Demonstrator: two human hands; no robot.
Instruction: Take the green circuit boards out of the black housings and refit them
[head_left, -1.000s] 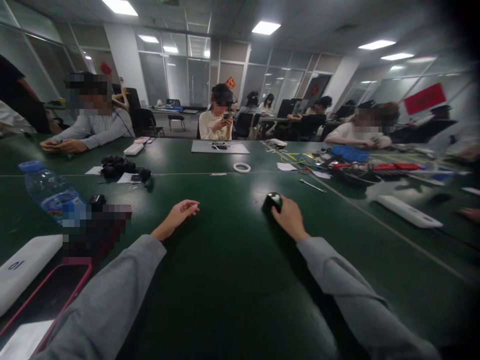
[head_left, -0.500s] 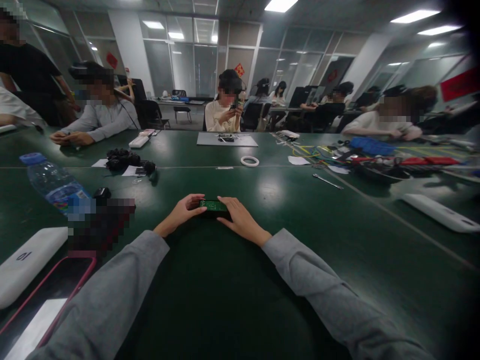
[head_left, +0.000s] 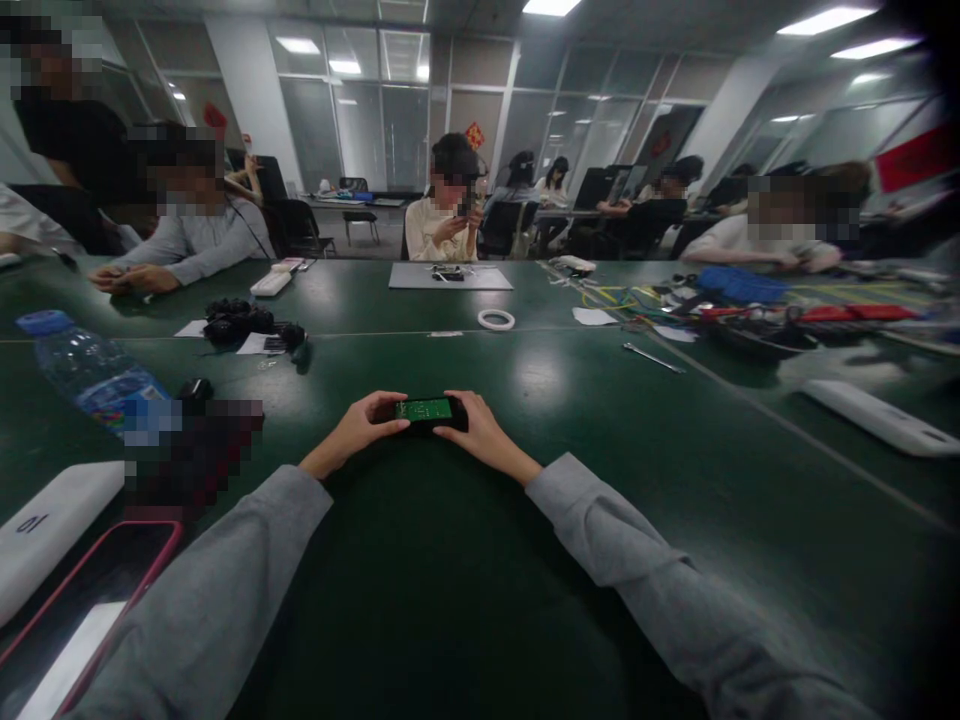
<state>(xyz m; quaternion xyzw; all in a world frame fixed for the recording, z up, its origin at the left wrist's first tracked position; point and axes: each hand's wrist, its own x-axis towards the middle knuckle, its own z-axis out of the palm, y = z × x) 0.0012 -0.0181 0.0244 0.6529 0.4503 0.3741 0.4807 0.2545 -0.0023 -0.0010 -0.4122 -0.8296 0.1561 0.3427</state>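
Observation:
Between my two hands is a small black case (head_left: 433, 426) with a green circuit board (head_left: 426, 409) showing on its upper face. My left hand (head_left: 361, 428) closes on the left end, thumb along the near edge and fingers behind. The right end is gripped by my right hand (head_left: 480, 430), its thumb also at the near edge. Case and board tilt toward me, a little above or on the green table (head_left: 420, 580); I cannot tell which. Parts of the fingers are hidden behind the case.
On the left are a water bottle (head_left: 97, 370), a white power bank (head_left: 56, 530) and a red-rimmed phone (head_left: 105, 580). Ahead lie a tape roll (head_left: 496, 320) and a wrench (head_left: 654, 358). Cables (head_left: 637, 303) and a white device (head_left: 877, 417) lie right. Several people sit beyond.
The case has tipped further toward me, so more of the green board shows. My right fingers have drawn back to the right end, uncovering it. The view has shifted slightly.

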